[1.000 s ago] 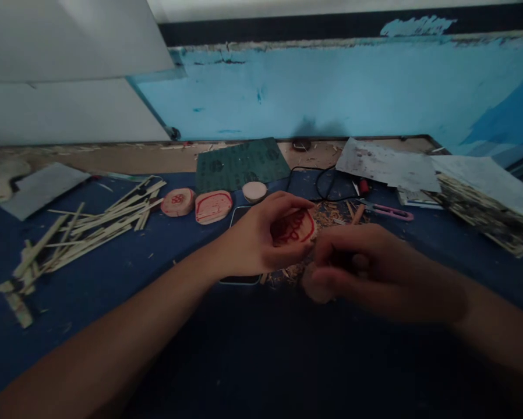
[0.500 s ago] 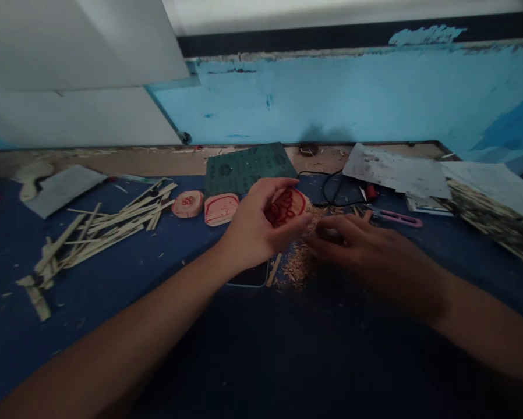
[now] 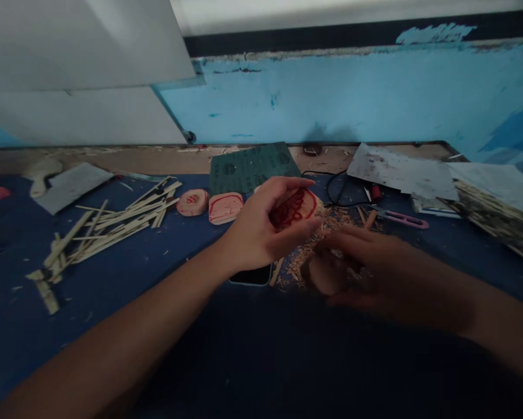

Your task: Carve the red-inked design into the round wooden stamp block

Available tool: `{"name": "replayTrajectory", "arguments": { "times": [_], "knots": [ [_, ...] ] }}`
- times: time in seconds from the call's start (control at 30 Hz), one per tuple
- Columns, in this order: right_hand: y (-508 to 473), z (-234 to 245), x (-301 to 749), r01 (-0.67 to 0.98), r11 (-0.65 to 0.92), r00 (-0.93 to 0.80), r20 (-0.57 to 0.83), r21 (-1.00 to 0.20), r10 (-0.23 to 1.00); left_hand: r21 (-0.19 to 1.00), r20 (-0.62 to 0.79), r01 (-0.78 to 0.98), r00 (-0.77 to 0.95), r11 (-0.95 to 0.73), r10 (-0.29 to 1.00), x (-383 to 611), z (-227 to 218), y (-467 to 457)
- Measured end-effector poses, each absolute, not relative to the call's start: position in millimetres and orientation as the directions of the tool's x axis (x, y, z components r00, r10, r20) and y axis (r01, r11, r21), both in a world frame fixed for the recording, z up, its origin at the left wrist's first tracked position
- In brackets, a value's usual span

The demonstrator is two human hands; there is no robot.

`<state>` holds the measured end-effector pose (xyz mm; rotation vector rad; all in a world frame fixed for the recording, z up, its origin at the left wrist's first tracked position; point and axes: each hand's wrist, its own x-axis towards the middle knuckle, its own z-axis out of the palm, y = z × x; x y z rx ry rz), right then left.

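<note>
My left hand (image 3: 265, 224) is closed around a round wooden piece (image 3: 297, 208) with a red line drawing on its face, and the fingers cover its left side. To the right, low over a heap of wood shavings (image 3: 299, 265), my right hand (image 3: 361, 265) is smeared by motion. Its index finger and thumb look apart, with a blurred brown rounded shape between them that I cannot make out. Two more wooden pieces with red markings lie left of my left hand: a round one (image 3: 192, 202) and a squarish one (image 3: 225, 208).
A dark phone (image 3: 251, 276) lies under my left wrist. Behind stands green sandpaper (image 3: 255, 169). Thin wooden sticks (image 3: 117, 224) are piled at left. A pink cutter (image 3: 401, 219), a black cable (image 3: 331, 189) and paper sheets (image 3: 401, 171) are at right.
My right hand has moved slightly right and toward me, its index finger and thumb now farther apart. My left hand keeps its hold on the wooden piece. The whole view has shifted slightly.
</note>
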<state>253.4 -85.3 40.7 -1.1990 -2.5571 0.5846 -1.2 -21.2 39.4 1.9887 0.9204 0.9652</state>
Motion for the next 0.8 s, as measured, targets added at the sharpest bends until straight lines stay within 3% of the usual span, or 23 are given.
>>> {"name": "replayTrajectory", "arguments": {
  "times": [0.13,0.23,0.4,0.53,0.7,0.8],
  "knots": [
    [-87,36,247,0.715,0.568,-0.658,-0.118,-0.407,0.744,0.792,0.228,0.395,0.517,-0.466,0.825,-6,45,-20],
    [-85,36,247,0.715,0.563,-0.656,-0.117,-0.414,0.746,0.754,0.198,0.471,0.503,-0.459,0.842,-7,45,-17],
    [-82,36,250,0.707,0.582,-0.657,-0.069,-0.402,0.751,0.833,-0.017,0.506,0.426,-0.223,0.904,-7,40,-7],
    [-81,34,250,0.711,0.582,-0.661,-0.094,-0.394,0.744,0.828,-0.026,0.527,0.378,-0.192,0.925,-5,37,-3],
    [-78,39,251,0.657,0.575,-0.643,0.036,-0.487,0.765,0.895,0.026,0.403,0.381,-0.191,0.924,-4,42,-8],
    [-80,47,252,0.570,0.472,-0.529,0.140,-0.672,0.837,0.912,0.039,0.337,0.495,-0.233,0.868,-2,41,-17]
  ]
}}
